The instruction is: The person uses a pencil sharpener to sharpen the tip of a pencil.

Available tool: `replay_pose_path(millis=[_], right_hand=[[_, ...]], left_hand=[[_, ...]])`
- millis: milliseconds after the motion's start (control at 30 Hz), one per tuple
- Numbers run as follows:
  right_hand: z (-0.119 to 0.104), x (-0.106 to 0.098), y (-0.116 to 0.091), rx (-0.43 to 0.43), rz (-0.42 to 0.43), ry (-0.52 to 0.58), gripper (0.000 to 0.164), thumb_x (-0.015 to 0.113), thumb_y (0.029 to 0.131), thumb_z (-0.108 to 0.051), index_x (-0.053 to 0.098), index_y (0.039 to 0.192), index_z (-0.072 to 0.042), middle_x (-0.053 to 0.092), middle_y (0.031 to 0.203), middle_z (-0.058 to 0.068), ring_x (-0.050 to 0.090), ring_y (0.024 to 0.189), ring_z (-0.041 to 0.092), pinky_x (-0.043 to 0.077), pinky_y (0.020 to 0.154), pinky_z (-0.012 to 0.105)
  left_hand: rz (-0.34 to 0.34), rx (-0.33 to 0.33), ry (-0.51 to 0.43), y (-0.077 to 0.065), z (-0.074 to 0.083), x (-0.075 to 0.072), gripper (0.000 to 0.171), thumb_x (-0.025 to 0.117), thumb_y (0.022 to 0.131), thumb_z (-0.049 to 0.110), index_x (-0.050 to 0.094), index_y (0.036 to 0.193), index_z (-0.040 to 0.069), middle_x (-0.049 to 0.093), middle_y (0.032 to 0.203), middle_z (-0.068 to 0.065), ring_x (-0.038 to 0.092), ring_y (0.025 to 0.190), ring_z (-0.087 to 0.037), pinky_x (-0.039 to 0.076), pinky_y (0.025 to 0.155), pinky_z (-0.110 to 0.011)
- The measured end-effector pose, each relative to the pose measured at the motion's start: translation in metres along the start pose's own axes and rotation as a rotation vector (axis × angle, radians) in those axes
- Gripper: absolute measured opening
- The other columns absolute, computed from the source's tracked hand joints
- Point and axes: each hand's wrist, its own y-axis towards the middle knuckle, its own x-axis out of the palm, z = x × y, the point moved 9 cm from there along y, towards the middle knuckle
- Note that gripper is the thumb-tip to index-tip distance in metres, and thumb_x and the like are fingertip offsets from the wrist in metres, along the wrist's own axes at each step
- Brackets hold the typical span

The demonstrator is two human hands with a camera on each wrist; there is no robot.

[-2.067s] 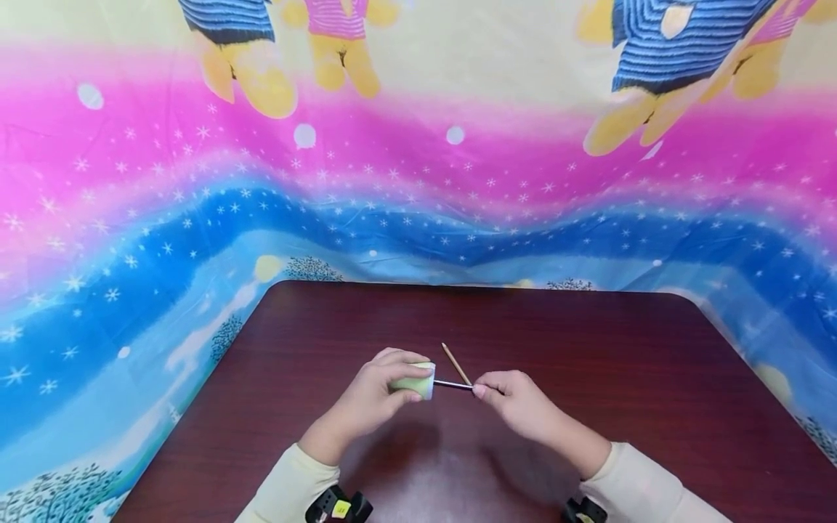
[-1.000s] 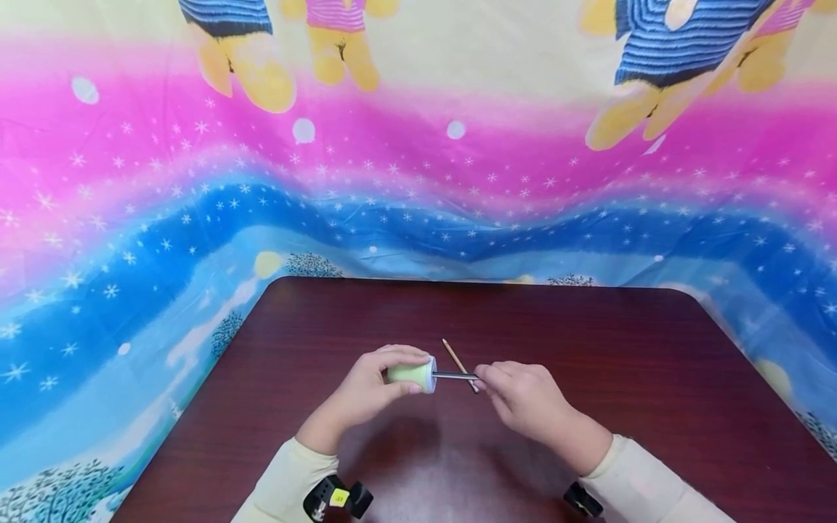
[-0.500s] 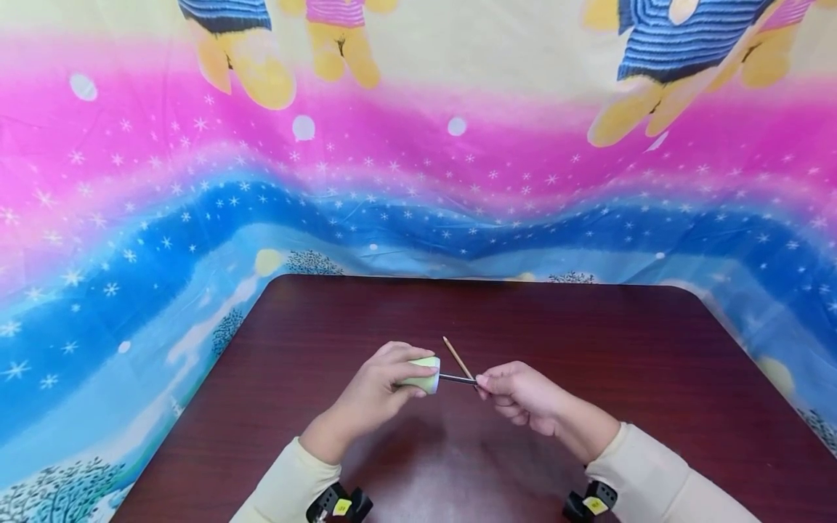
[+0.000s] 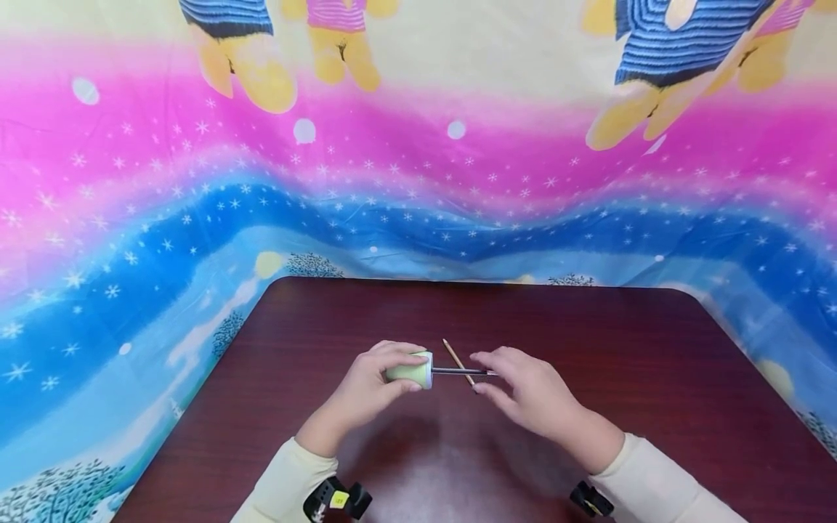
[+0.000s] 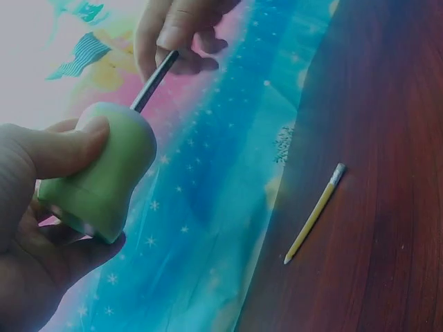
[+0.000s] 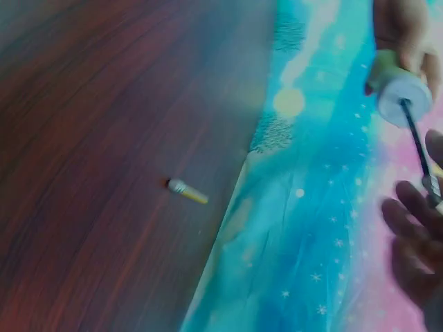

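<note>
My left hand [image 4: 365, 392] grips a light green pencil sharpener [image 4: 407, 375] with a narrowed waist and a white end face, held sideways above the table. Out of the hole in that white face sticks a dark pencil [image 5: 155, 81], its far end pointing right. Around this far end my right hand [image 4: 539, 396] has its thumb and fingers spread, with the pencil's metal ferrule [image 4: 490, 373] showing between them. The tip inside the sharpener is hidden. Beyond the dark pencil, a yellow pencil [image 5: 315, 216] with a ferrule at one end lies on the table.
The dark red-brown wooden table [image 4: 588, 341] has rounded far corners. Behind it and along its sides hangs a cloth [image 4: 418, 174] printed with snowflakes and bears. Black wrist cameras [image 4: 336, 499] are strapped at both cream sleeves [image 4: 288, 479].
The right hand turns about the dark pencil's end, pinching it half a second ago, and its thumb and fingers are now spread apart. The sharpener has shifted slightly left in the left hand.
</note>
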Motion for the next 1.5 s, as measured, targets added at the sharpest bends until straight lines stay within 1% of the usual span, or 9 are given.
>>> replay_pose_path(millis=[167,367,600,700,900,1000,1100,1233,1500], right_hand=[[-0.031,-0.004,-0.008,-0.371,0.256,-0.335,0.030,0.043,0.104,-0.024,0.067,0.098,-0.007,0.050,0.071,0.000,0.045,0.056,0.017,0.036,0.043,0.024],[-0.032,0.000,-0.010,-0.334,0.261,-0.305,0.034,0.037,0.105,-0.024,0.060,0.087,-0.008,0.050,0.063,-0.002,0.048,0.050,0.016,0.036,0.038,0.025],[-0.009,0.013,-0.004,0.019,-0.012,0.115,0.016,0.057,0.097,-0.015,0.065,0.085,-0.010,0.058,0.065,-0.009,0.047,0.054,0.000,0.042,0.049,0.021],[0.008,0.027,-0.005,0.280,-0.184,0.418,0.010,0.061,0.093,-0.009,0.067,0.084,-0.008,0.049,0.061,-0.010,0.040,0.054,-0.001,0.037,0.049,0.020],[0.020,0.065,-0.026,0.831,-0.509,1.281,0.023,0.048,0.099,-0.014,0.059,0.082,-0.003,0.027,0.053,-0.008,0.024,0.042,0.003,0.016,0.040,0.020],[0.018,0.070,-0.030,0.897,-0.594,1.427,0.023,0.046,0.100,-0.016,0.060,0.085,-0.006,0.026,0.054,-0.008,0.022,0.042,0.002,0.013,0.041,0.019],[0.024,0.066,-0.028,0.875,-0.600,1.289,0.031,0.046,0.102,-0.027,0.064,0.099,-0.002,0.039,0.055,-0.006,0.033,0.043,0.003,0.020,0.042,0.019],[0.032,0.053,-0.019,0.718,-0.497,0.859,0.045,0.049,0.101,-0.038,0.058,0.125,-0.001,0.065,0.075,0.003,0.061,0.061,0.014,0.043,0.051,0.026],[-0.005,0.005,-0.003,-0.003,0.038,-0.072,0.036,0.060,0.095,-0.041,0.068,0.116,-0.012,0.064,0.090,-0.005,0.059,0.070,0.008,0.049,0.057,0.027]], left_hand=[[-0.060,-0.066,-0.066,-0.001,-0.004,0.005,0.035,0.076,0.080,0.004,0.071,0.115,0.008,0.065,0.120,-0.007,0.058,0.112,-0.023,0.051,0.083,-0.028],[-0.081,-0.041,-0.083,0.000,-0.001,0.009,0.035,0.075,0.080,0.003,0.070,0.115,0.007,0.065,0.120,-0.008,0.057,0.111,-0.024,0.050,0.087,-0.029],[-0.056,0.076,-0.017,0.002,0.007,0.010,0.034,0.077,0.078,0.002,0.072,0.111,0.003,0.067,0.117,-0.008,0.058,0.112,-0.025,0.049,0.091,-0.029],[-0.031,0.124,0.015,0.001,0.011,0.009,0.033,0.079,0.075,0.000,0.074,0.108,0.004,0.068,0.117,-0.008,0.058,0.112,-0.024,0.050,0.089,-0.029],[-0.009,0.251,0.118,-0.002,0.021,0.009,0.031,0.080,0.073,-0.001,0.076,0.102,0.007,0.068,0.116,-0.007,0.056,0.111,-0.023,0.052,0.087,-0.031],[0.003,0.281,0.137,-0.004,0.024,0.008,0.030,0.081,0.072,-0.001,0.076,0.101,0.007,0.068,0.116,-0.007,0.056,0.111,-0.024,0.053,0.086,-0.032],[0.000,0.254,0.130,-0.004,0.022,0.007,0.030,0.080,0.072,-0.001,0.076,0.101,0.007,0.068,0.117,-0.007,0.056,0.111,-0.024,0.053,0.086,-0.033],[-0.002,0.165,0.083,-0.003,0.012,0.005,0.031,0.079,0.074,-0.002,0.075,0.104,0.006,0.068,0.117,-0.007,0.056,0.112,-0.023,0.053,0.086,-0.031],[-0.002,0.034,0.001,-0.001,0.000,0.002,0.033,0.078,0.076,0.001,0.074,0.108,0.005,0.067,0.118,-0.007,0.057,0.112,-0.024,0.052,0.086,-0.029]])
